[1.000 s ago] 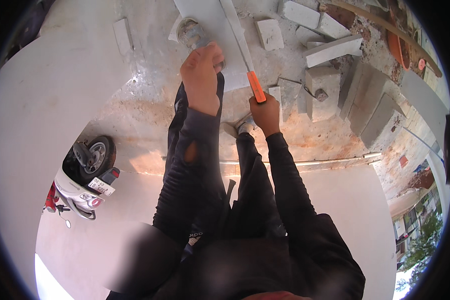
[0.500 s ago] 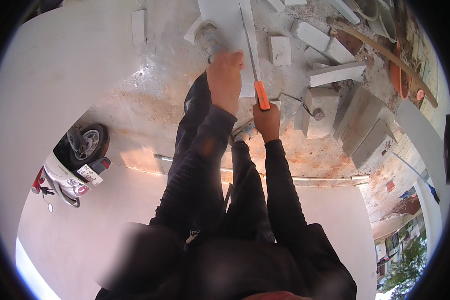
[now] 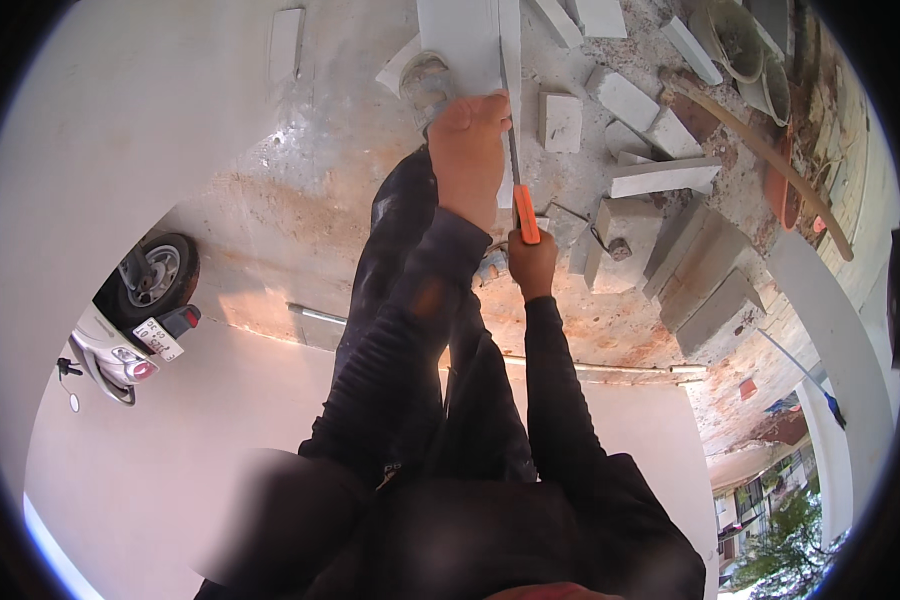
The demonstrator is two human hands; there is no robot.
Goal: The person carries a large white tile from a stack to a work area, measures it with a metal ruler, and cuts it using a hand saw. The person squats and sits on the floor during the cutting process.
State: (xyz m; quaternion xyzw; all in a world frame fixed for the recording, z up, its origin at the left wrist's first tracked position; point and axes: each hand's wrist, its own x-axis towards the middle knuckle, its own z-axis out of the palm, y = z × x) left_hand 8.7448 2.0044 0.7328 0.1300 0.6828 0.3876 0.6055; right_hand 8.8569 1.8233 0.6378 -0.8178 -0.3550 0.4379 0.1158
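Observation:
A long white block (image 3: 458, 28), like a slab of building block, lies ahead of me with a dark line running lengthwise near its right side. My left hand (image 3: 470, 140) lies across it, thumb side close to the blade; its curled fingers are partly hidden. In my right hand (image 3: 532, 264) is the orange handle of a handsaw (image 3: 526, 215), with the fingers wrapped round it. The saw's thin blade points away from me along that line, passing just right of my left fingers. My shoe (image 3: 427, 82) is beside the block's left edge.
Several white block pieces (image 3: 560, 122) lie on the dusty floor to the right, with larger blocks (image 3: 705, 260) stacked nearer. Buckets (image 3: 730, 40) and a curved wooden handle (image 3: 770, 150) are at far right. A motorbike (image 3: 135, 320) stands at left by a pale wall (image 3: 200, 410).
The whole view has shifted slightly. My left hand has moved right and forward along the block, closer to the blade. My right hand keeps hold of the handsaw, whose blade now looks straighter ahead.

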